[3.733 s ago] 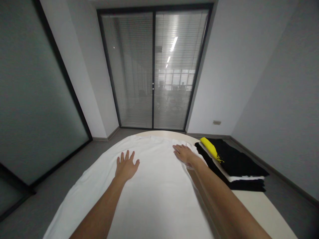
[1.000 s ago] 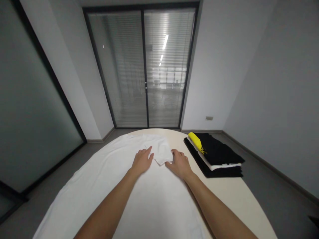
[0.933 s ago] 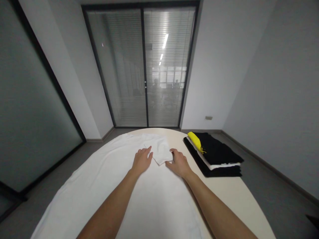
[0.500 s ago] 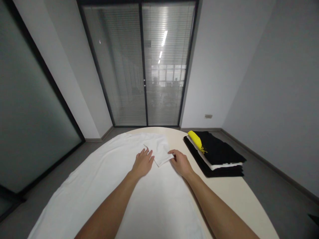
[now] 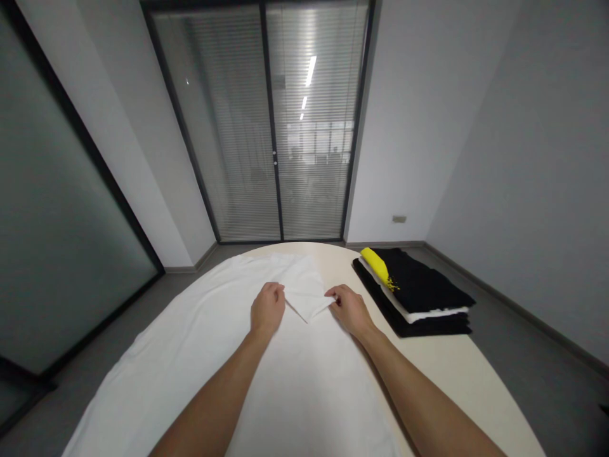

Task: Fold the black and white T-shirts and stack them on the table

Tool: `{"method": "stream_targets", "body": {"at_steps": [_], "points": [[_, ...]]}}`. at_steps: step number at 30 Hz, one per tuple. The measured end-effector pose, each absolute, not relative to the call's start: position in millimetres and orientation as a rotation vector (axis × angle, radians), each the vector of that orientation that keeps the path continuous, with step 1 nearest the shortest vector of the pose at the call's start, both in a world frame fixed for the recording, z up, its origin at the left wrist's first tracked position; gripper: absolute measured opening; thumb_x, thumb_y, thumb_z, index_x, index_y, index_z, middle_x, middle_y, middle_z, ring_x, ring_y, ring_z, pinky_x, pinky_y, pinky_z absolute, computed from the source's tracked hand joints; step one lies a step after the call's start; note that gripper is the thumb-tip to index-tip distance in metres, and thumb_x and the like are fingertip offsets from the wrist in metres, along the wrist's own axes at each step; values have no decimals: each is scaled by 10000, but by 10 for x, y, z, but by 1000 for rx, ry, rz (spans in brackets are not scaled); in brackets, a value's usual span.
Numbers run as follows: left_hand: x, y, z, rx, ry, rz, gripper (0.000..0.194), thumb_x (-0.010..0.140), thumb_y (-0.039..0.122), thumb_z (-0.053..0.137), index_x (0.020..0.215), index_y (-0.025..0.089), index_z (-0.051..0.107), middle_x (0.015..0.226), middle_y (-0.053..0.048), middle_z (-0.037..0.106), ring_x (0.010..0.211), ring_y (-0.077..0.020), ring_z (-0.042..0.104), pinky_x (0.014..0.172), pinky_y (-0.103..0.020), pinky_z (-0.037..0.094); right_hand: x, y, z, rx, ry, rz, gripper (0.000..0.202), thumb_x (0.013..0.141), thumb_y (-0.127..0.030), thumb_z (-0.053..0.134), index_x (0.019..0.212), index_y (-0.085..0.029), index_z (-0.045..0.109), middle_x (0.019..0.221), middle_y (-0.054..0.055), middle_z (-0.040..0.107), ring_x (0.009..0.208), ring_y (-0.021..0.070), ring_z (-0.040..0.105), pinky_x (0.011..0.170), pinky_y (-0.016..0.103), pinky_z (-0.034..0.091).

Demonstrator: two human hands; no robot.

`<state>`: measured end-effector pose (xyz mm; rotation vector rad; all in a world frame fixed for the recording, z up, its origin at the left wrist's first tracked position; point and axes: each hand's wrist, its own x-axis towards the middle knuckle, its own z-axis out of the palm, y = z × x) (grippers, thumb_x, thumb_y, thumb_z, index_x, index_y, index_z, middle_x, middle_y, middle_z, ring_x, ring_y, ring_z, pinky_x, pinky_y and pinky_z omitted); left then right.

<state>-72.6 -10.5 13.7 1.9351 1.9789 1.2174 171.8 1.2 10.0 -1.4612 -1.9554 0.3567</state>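
Note:
A white T-shirt lies spread over most of the table. Its sleeve is folded inward at the far right, with the hem making a point toward me. My left hand is closed at the left end of that folded part, fingertips pinching the fabric. On the other side, my right hand pinches the sleeve's right corner between thumb and fingers. The stretch of cloth between both hands looks taut.
A stack of folded clothes, black and white with a yellow patch on top, sits at the table's right. The round pale table shows along the right edge. Beyond it stands a glass door with blinds.
My left hand has gone from lying flat with fingers spread to pinching the sleeve. My right hand keeps its pinch, and the folded point has shifted slightly right and toward me.

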Motion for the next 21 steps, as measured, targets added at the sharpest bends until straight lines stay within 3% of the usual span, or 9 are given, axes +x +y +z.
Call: {"method": "stream_targets", "body": {"at_steps": [3,5,10,13,21], "points": [[-759,-82,111,1895,2028,1190,294,986,241,439,991,209,732,1117,-55,724,966,-194,708,919,-316,543,1745,25,94,-1416,-1986,382,236,812,-105,584,933,-242,734,1016,10,700,791,144,620,803,280,437],[-769,-69,80,1881,2050,1179,276,979,254,463,1054,216,726,1217,-67,686,980,-187,706,921,-308,538,1755,34,93,-1404,-2013,383,241,816,-105,575,936,-241,734,1019,13,704,827,157,623,819,289,438],[-771,-54,-9,2055,2135,934,401,987,301,487,1352,228,637,1472,-143,540,1354,-312,512,1133,-474,387,1748,39,91,-1378,-2075,358,273,820,-88,549,976,-246,709,1100,19,697,995,198,614,913,328,423],[-775,-47,-58,2162,2128,744,427,1013,365,448,1383,234,616,1498,-147,524,1426,-352,422,1163,-551,321,1737,29,86,-1383,-2085,346,272,822,-88,546,993,-242,692,1123,24,690,1041,210,601,940,339,411],[-801,32,-70,2153,2139,788,455,1032,288,360,1385,87,564,1498,-179,511,1375,-245,503,1167,-367,367,1712,6,88,-1420,-2088,302,258,816,-93,523,982,-220,676,1023,36,695,963,202,588,879,313,399]]}}
